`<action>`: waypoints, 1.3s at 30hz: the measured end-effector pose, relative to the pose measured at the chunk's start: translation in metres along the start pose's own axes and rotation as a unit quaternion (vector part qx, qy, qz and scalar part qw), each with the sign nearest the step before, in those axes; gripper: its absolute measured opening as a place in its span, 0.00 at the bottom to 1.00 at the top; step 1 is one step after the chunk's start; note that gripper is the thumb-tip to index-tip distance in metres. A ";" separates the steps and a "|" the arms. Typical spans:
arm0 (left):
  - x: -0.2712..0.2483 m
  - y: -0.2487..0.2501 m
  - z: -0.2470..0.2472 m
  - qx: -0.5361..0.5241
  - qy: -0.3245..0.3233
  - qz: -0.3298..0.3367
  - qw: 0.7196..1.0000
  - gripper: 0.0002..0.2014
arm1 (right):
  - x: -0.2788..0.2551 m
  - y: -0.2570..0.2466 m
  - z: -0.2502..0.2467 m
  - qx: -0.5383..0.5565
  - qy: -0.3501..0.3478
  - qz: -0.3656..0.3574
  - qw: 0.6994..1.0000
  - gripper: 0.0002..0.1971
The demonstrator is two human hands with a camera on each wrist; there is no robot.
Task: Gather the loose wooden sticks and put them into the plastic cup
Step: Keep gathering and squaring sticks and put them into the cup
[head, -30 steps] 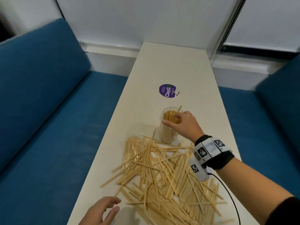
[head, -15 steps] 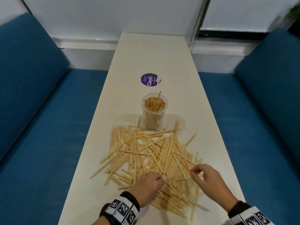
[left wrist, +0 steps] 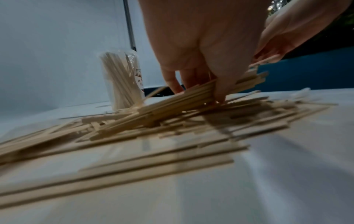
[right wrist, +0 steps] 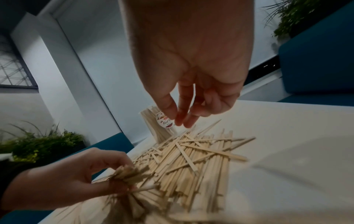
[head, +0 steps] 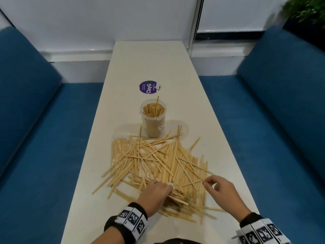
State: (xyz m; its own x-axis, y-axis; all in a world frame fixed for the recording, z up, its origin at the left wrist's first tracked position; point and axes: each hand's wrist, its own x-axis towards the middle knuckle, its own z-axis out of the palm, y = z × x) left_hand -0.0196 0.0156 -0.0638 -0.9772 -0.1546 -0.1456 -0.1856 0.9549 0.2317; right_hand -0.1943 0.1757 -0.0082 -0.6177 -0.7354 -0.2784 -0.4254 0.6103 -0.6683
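A booth-style seating nook, as in an office lounge or café, is suggested: a long cream table (head: 158,64) is flanked by blue upholstered benches (head: 31,106) (white wall panels behind), and potted greenery (head: 306,11) is seen far right.

You see pale wooden sticks (head: 158,161) strewn crisscross in a loose heap at frame centre; above them, the clear plastic cup (head: 153,120) stands upright, packed with sticks.

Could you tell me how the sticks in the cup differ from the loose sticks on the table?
The sticks in the plastic cup stand upright, packed together; the loose sticks lie flat, crisscrossed on the table. No hand touches the cup's sticks; the left hand grips a bundle of loose ones. Both look alike: thin pale wood.
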 end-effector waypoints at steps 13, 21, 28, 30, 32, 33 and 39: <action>0.004 0.010 -0.084 -0.405 0.224 -0.139 0.875 0.13 | 0.011 -0.046 0.023 0.076 -0.175 -0.090 0.978 0.36; 0.000 0.033 -0.114 -0.512 0.263 -0.139 0.806 0.12 | 0.019 -0.098 0.039 0.169 -0.213 -0.167 0.948 0.24; -0.003 0.031 -0.112 -0.578 0.261 -0.156 0.757 0.08 | 0.017 -0.089 0.044 0.151 -0.186 -0.226 0.944 0.17; -0.005 0.029 -0.117 -0.610 0.289 -0.139 0.725 0.13 | 0.018 -0.084 0.045 0.125 -0.184 -0.226 0.948 0.14; -0.006 0.024 -0.125 -0.625 0.346 -0.118 0.690 0.23 | 0.018 -0.081 0.044 0.106 -0.191 -0.230 0.948 0.10; -0.006 0.021 -0.130 -0.614 0.374 -0.113 0.686 0.26 | 0.017 -0.082 0.043 0.098 -0.199 -0.229 0.948 0.07; 0.002 0.013 -0.138 -0.458 0.429 -0.129 0.768 0.13 | 0.015 -0.084 0.047 0.064 -0.242 -0.218 0.943 0.12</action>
State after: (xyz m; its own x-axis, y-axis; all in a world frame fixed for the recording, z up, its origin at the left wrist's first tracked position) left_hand -0.0381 -0.0068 0.0714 -0.5306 -0.7945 0.2954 0.0049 0.3457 0.9383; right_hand -0.1366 0.1001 0.0116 -0.0145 -0.9754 -0.2202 -0.4658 0.2014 -0.8616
